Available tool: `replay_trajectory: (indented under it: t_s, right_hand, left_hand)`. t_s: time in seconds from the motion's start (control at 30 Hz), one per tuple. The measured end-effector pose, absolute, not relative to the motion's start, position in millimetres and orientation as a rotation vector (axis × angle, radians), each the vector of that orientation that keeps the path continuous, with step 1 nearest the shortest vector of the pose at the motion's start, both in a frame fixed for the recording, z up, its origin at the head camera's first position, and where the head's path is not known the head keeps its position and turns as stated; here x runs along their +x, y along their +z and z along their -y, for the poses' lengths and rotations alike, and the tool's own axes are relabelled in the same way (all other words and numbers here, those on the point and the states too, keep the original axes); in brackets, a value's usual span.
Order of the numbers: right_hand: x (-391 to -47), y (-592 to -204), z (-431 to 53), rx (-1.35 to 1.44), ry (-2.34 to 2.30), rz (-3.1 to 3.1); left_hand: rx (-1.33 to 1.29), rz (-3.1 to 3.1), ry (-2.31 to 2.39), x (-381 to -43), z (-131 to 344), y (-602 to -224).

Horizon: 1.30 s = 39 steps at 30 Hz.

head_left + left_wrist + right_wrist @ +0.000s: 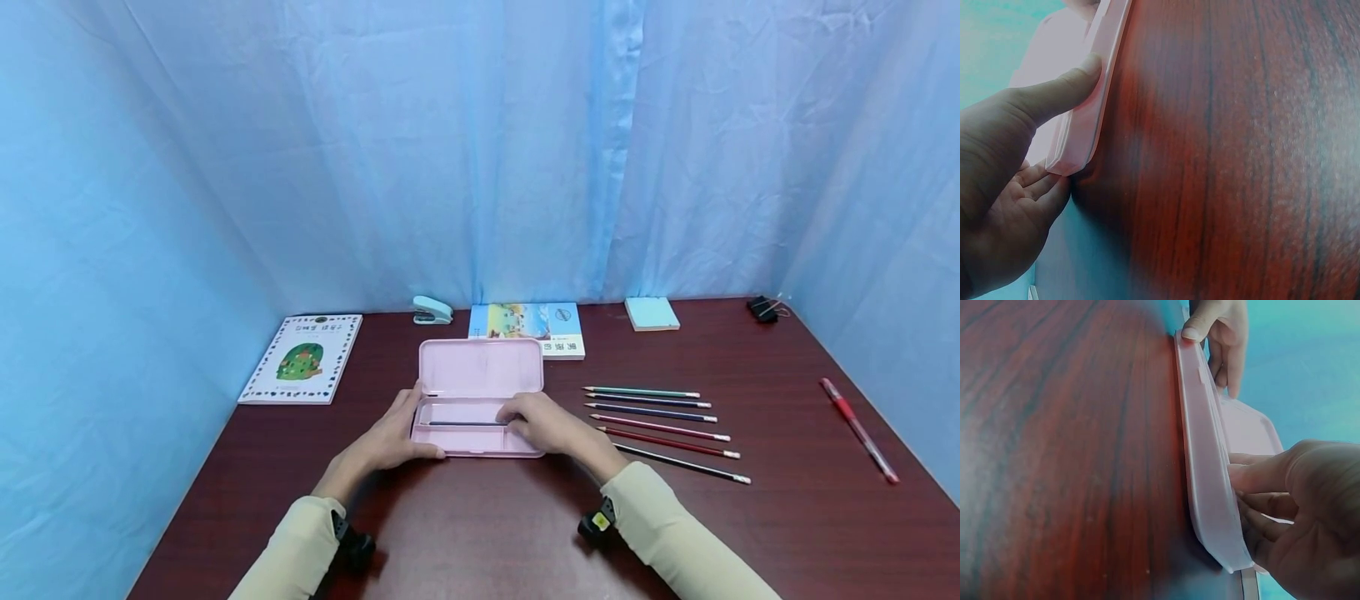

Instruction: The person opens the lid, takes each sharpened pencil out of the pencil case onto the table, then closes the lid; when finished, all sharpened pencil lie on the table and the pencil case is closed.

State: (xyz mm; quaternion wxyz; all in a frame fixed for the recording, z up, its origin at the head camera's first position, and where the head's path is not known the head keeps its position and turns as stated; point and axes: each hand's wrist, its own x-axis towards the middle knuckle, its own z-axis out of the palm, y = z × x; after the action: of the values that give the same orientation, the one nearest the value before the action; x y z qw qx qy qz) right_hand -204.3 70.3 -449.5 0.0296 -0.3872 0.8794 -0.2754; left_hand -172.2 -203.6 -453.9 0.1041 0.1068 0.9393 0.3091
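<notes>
Hand, left (pixel 390 429): holding the left end of the pencil case (pixel 465 440), thumb on its front wall, fingers round its end. Hand, right (pixel 543 421): fingers bent, reaching into the right end of the case, over the right end of a dark pencil (pixel 465 423); whether they pinch it, cannot tell. Pencil case: pink, lying on the table (pixel 487 533), lid (pixel 480 367) raised at the back; the dark pencil lengthwise along its divider. Six pencils (pixel 650 412): side by side, right of the case, tips toward it. Book, blue and white (pixel 525 319): just behind the case, partly hidden by the lid. Stapler (pixel 432 311): behind the case, farther back than the lid. Note pad (pixel 652 314): behind and right of the case. Book, white with green picture (pixel 300 358): left of the case. Red pen (pixel 858 429): well right of the case. Binder clip (pixel 764 310): far behind and right of the case.
</notes>
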Motion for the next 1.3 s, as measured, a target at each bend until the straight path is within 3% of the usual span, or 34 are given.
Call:
replay_trajectory:
  t_s: [0.23, 0.53, 0.9, 1.3]
  right_hand:
    - [-205, -450, -73, -1.176, -0.941, -2.741]
    - [-201, -437, -102, -0.951, -1.139, -2.727]
    - [-173, -436, -195, -0.862, -1.092, -2.891]
    - [-108, -452, -291, -0.551, -0.950, -3.008]
  left_hand:
    - [0.313, -2.771, 0.920, -172, 203, -453]
    - [0.325, -2.779, 0.926, -173, 204, -453]
    - [0.329, -2.770, 0.916, -170, 204, -455]
    - [0.315, -2.767, 0.922, -171, 204, -455]
